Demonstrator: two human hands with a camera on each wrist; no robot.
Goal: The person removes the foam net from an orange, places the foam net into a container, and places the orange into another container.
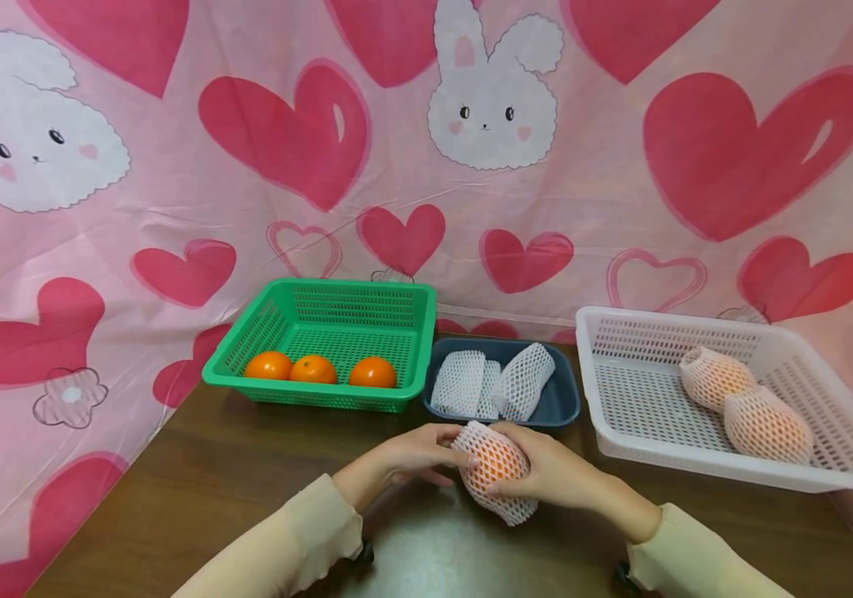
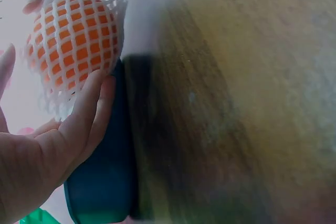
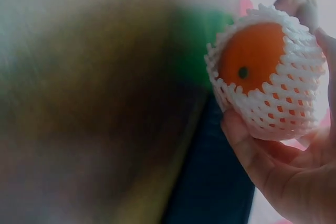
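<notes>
An orange (image 3: 254,53) sits inside a white foam net sleeve (image 1: 517,505), held above the table in front of the blue tray. My right hand (image 1: 562,469) grips the sleeved orange from the right, its thumb lying across the netting. From the other side my left hand (image 1: 413,454) touches the sleeve with loosely extended fingers (image 2: 86,103). The right wrist view shows the sleeve's mouth wide, with the orange's skin and green stem spot bare there. Netting covers the rest of the fruit in the left wrist view.
Three bare oranges (image 1: 372,373) lie in a green basket (image 1: 426,332) at the left. White foam sleeves (image 1: 459,384) lie in the blue tray (image 1: 565,390). At the right, a white basket (image 1: 643,448) holds two sleeved fruits (image 1: 768,425). A patterned cloth hangs behind the wooden table (image 1: 194,498).
</notes>
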